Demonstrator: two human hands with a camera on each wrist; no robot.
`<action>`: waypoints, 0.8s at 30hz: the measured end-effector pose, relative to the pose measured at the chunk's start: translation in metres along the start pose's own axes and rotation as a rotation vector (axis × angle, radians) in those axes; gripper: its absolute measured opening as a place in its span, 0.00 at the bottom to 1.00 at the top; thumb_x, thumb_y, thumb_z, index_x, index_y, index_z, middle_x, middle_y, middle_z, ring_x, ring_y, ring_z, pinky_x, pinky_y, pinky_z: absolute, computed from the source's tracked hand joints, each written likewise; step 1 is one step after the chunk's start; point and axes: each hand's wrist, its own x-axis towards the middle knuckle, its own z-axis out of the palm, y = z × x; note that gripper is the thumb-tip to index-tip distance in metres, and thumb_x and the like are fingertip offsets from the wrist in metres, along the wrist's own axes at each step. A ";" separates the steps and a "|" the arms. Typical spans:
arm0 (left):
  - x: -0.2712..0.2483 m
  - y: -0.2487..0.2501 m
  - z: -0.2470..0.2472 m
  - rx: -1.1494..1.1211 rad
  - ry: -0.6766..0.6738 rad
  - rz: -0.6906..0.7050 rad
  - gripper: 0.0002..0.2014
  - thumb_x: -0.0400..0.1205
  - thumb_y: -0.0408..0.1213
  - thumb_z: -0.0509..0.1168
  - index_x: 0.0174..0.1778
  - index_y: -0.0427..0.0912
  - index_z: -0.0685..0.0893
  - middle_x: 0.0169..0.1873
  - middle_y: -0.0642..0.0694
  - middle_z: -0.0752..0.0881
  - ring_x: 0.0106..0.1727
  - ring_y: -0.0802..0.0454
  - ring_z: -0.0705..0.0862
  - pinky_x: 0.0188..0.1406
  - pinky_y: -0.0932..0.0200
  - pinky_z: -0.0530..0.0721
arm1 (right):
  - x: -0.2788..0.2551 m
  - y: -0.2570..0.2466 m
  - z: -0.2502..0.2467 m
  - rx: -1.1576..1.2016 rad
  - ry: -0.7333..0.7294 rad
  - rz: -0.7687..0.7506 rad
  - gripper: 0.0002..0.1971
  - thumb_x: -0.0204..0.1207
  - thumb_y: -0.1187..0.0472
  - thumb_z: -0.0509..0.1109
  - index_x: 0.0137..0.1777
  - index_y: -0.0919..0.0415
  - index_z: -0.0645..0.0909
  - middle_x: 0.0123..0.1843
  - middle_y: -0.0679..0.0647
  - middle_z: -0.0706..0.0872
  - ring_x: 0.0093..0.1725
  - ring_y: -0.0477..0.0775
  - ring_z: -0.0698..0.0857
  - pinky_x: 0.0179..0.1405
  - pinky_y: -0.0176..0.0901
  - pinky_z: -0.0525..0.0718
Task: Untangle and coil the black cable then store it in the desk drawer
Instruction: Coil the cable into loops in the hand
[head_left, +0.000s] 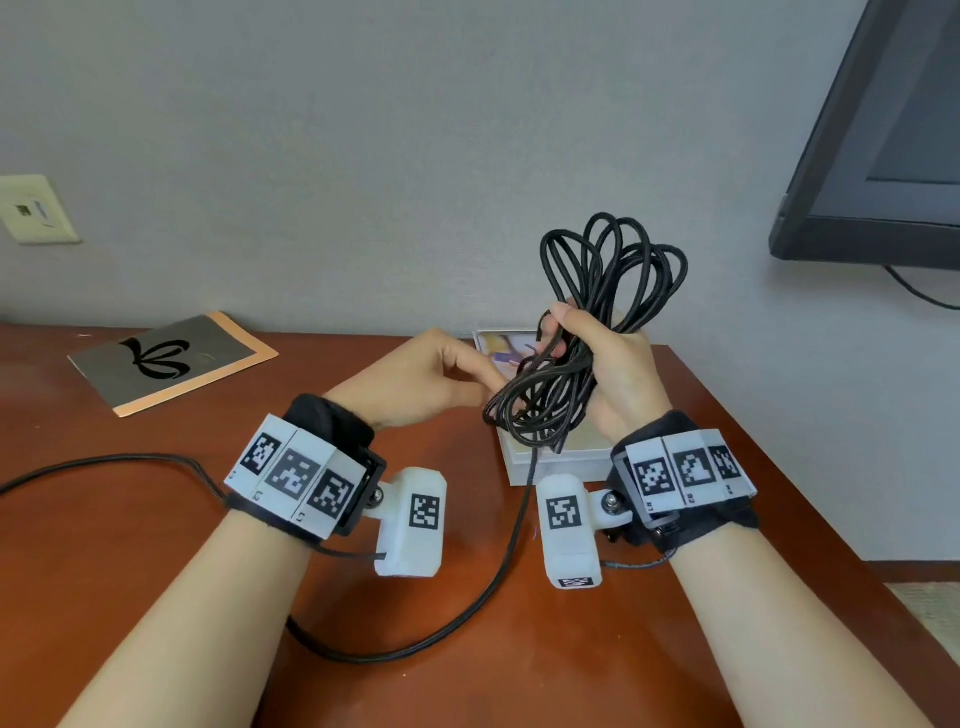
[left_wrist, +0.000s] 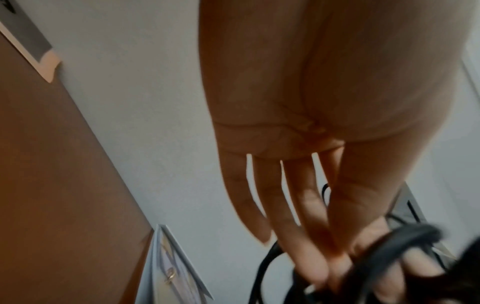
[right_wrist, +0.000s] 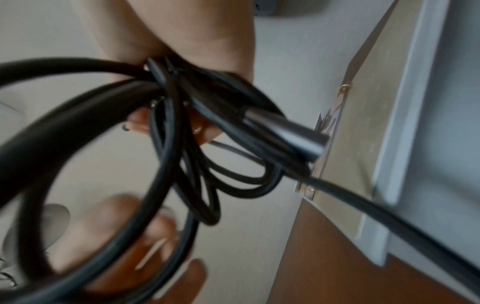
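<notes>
My right hand (head_left: 618, 358) grips a coiled bundle of black cable (head_left: 613, 270) at its middle, held up above the desk. Loops stand up above the fist and more hang below it. In the right wrist view a grey metal plug (right_wrist: 285, 127) sticks out of the bundle (right_wrist: 78, 123). My left hand (head_left: 467, 374) reaches in from the left with straight fingers (left_wrist: 298, 205), their tips touching the lower loops (left_wrist: 400, 242). One loose strand (head_left: 514, 540) drops from the bundle and curves across the desk under my left forearm. No drawer is in view.
The brown desk (head_left: 104, 571) holds a white flat box (head_left: 550, 462) right under the bundle and a grey booklet (head_left: 171, 358) at the back left. A dark monitor (head_left: 883, 130) hangs at the upper right. The desk's right edge runs close by my right arm.
</notes>
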 end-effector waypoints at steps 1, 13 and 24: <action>0.001 -0.003 0.000 0.009 0.042 -0.020 0.10 0.77 0.19 0.64 0.43 0.35 0.89 0.39 0.44 0.91 0.42 0.57 0.87 0.50 0.68 0.82 | -0.001 -0.001 0.002 -0.007 -0.062 -0.025 0.11 0.75 0.69 0.68 0.31 0.60 0.81 0.29 0.53 0.79 0.28 0.50 0.77 0.34 0.44 0.80; 0.005 -0.025 -0.006 0.291 0.443 -0.249 0.14 0.77 0.42 0.71 0.55 0.49 0.75 0.33 0.52 0.83 0.32 0.55 0.81 0.35 0.62 0.78 | -0.011 -0.007 0.012 0.033 -0.317 -0.091 0.12 0.77 0.69 0.64 0.33 0.60 0.72 0.24 0.50 0.74 0.25 0.46 0.75 0.39 0.43 0.82; 0.004 -0.024 -0.010 0.427 0.479 -0.275 0.08 0.83 0.38 0.62 0.42 0.39 0.82 0.31 0.48 0.84 0.37 0.47 0.83 0.47 0.51 0.82 | -0.004 0.000 0.006 -0.069 -0.242 -0.127 0.17 0.77 0.73 0.64 0.27 0.60 0.75 0.23 0.50 0.75 0.27 0.47 0.76 0.38 0.42 0.81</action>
